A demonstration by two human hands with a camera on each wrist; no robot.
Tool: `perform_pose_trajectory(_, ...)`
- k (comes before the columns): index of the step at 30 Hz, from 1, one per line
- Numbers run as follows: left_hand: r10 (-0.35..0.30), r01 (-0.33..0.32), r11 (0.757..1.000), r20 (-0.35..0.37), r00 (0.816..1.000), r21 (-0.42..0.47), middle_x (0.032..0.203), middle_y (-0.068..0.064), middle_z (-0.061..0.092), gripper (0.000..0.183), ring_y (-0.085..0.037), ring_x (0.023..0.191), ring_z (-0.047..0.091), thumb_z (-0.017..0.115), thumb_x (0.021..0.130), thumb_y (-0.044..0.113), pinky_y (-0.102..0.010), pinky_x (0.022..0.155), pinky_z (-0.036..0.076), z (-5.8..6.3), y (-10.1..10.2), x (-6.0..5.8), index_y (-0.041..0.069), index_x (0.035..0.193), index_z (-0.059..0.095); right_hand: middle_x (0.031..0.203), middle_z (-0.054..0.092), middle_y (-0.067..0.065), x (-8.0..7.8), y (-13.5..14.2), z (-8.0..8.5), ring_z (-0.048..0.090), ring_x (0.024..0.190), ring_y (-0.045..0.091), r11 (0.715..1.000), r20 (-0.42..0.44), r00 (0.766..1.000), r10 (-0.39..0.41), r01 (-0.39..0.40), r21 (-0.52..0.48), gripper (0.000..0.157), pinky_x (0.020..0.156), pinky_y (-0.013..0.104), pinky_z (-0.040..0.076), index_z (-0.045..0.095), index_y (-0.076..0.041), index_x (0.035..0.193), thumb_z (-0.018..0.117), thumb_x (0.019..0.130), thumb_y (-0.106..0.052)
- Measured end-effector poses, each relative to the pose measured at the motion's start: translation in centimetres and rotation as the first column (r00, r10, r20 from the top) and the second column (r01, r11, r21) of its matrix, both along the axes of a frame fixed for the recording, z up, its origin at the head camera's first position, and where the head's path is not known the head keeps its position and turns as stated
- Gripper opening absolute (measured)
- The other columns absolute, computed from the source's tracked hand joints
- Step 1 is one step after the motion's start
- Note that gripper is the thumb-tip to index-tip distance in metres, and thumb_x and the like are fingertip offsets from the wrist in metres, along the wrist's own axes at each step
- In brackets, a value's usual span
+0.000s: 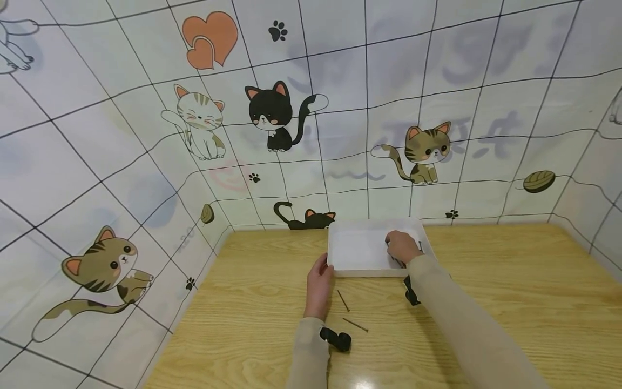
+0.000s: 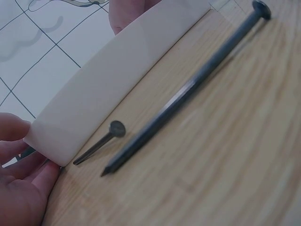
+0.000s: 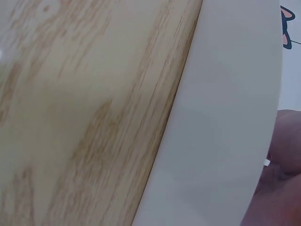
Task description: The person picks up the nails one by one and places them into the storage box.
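Note:
My left hand (image 1: 319, 286) grips the front left corner of a shallow white tray (image 1: 359, 273), fingers along its left side and thumb at the corner. Inside the tray, toward its right, my right hand (image 1: 402, 247) reaches down with bent fingers among dark nails (image 1: 397, 262); I cannot tell whether it holds one. The tray's wall (image 3: 211, 117) hides most of that hand in the right wrist view. Two loose nails lie on the table before the tray: a nearer one (image 1: 355, 324), large in the left wrist view, and another nail (image 2: 101, 145) close to the tray wall.
The wood-grain table (image 1: 262, 319) runs back to a wall covering (image 1: 340, 124) printed with cats and grid lines. Black straps with wrist cameras sit on both wrists, the left camera (image 1: 336, 339) low over the table near the loose nails.

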State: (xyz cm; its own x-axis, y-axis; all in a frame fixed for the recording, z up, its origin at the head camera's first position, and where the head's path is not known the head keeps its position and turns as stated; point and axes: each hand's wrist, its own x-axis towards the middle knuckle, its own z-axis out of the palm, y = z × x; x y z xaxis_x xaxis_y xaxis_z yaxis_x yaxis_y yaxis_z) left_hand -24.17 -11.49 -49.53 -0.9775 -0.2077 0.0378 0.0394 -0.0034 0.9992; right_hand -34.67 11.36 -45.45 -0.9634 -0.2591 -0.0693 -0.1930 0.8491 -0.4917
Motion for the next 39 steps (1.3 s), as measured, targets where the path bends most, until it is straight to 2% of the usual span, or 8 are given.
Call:
perform_pose_trajectory(4, 0.005, -0.005, 1.000, -0.011, 1.000, -0.019, 0.128, -0.004, 0.047, 0.041, -0.018, 0.115, 0.044, 0.049, 0.092, 0.017, -0.036, 0.096, 0.035, 0.0, 0.0, 0.0, 0.011, 0.132, 0.044, 0.109, 0.057, 0.022, 0.2, 0.0, 0.1, 0.054, 0.096, 0.036, 1.000, -0.024, 1.000, 0.013, -0.013, 0.012, 0.030, 0.078, 0.044, 0.045, 0.059, 0.007, 0.108, 0.042, 0.085, 0.002)
perform_pose_trajectory(17, -0.013, 0.013, 1.000, 0.006, 1.000, 0.025, 0.130, -0.005, 0.046, 0.041, -0.018, 0.117, 0.043, 0.049, 0.091, 0.014, -0.034, 0.096, 0.034, -0.2, 0.8, 0.4, 0.012, 0.132, 0.044, 0.108, 0.057, 0.022, 0.9, 0.9, -0.2, 0.053, 0.098, 0.036, 0.999, -0.019, 1.000, 0.001, 0.000, 0.033, 0.029, 0.080, 0.045, 0.044, 0.059, 0.007, 0.108, 0.039, 0.087, 0.000)
perform_pose_trajectory(25, -0.029, 0.029, 0.999, -0.011, 1.000, -0.015, 0.130, -0.007, 0.045, 0.042, -0.021, 0.118, 0.042, 0.048, 0.092, 0.016, -0.038, 0.097, 0.034, -0.1, 0.8, 0.3, 0.010, 0.133, 0.042, 0.109, 0.057, 0.020, 1.5, 0.8, 1.4, 0.055, 0.093, 0.033, 0.999, -0.026, 0.999, -0.037, 0.036, -0.018, 0.027, 0.075, 0.044, 0.045, 0.059, 0.004, 0.109, 0.044, 0.089, -0.006)
perform_pose_trajectory(33, -0.019, 0.019, 0.999, -0.008, 1.000, -0.036, 0.130, -0.005, 0.046, 0.042, -0.019, 0.117, 0.043, 0.049, 0.092, 0.018, -0.036, 0.097, 0.034, -0.1, 0.4, -0.1, 0.012, 0.133, 0.042, 0.108, 0.058, 0.017, 2.3, -0.1, 3.1, 0.056, 0.090, 0.029, 0.997, -0.053, 0.999, -0.010, 0.006, -0.073, 0.028, 0.073, 0.042, 0.045, 0.059, 0.001, 0.111, 0.046, 0.088, -0.011)
perform_pose_trajectory(35, -0.012, 0.013, 0.999, 0.002, 1.000, -0.049, 0.130, -0.005, 0.046, 0.042, -0.017, 0.116, 0.044, 0.048, 0.092, 0.018, -0.035, 0.096, 0.035, 0.4, 0.3, 0.3, 0.011, 0.133, 0.042, 0.106, 0.059, 0.016, 2.8, -0.4, 3.4, 0.056, 0.089, 0.028, 0.995, -0.072, 0.997, 0.003, -0.010, -0.096, 0.029, 0.073, 0.042, 0.045, 0.059, 0.000, 0.112, 0.047, 0.088, -0.011)
perform_pose_trajectory(39, -0.003, 0.004, 0.999, 0.006, 1.000, -0.046, 0.129, -0.004, 0.047, 0.041, -0.017, 0.115, 0.044, 0.048, 0.092, 0.017, -0.035, 0.096, 0.035, 0.4, 0.2, 0.3, 0.012, 0.133, 0.043, 0.104, 0.060, 0.014, 3.9, -1.0, 3.9, 0.056, 0.086, 0.025, 0.990, -0.115, 0.993, 0.020, -0.036, -0.138, 0.028, 0.071, 0.040, 0.046, 0.058, -0.002, 0.113, 0.048, 0.090, -0.014)
